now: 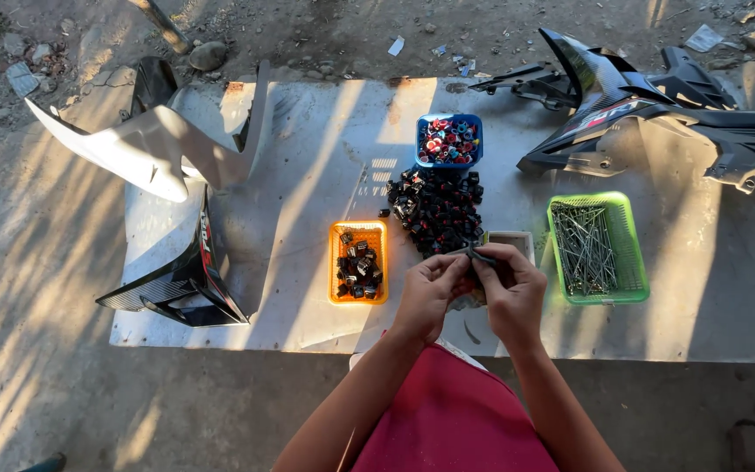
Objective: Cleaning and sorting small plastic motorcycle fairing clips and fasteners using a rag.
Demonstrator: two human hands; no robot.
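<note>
Both hands are pinching one small dark clip part together: left hand (428, 293) and right hand (510, 293) are closing fingertips on it above the grey metal sheet table (308, 201), near the loose pile of black clips (437, 210). Risk: part is slipping from fingertip hold, dropping into the orange plastic basket (358, 262) or off the near edge.

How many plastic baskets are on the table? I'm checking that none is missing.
3. The blue basket sits at the far middle, the orange basket near the left hand, the green basket right of the right hand. The hands may hide more.
</note>
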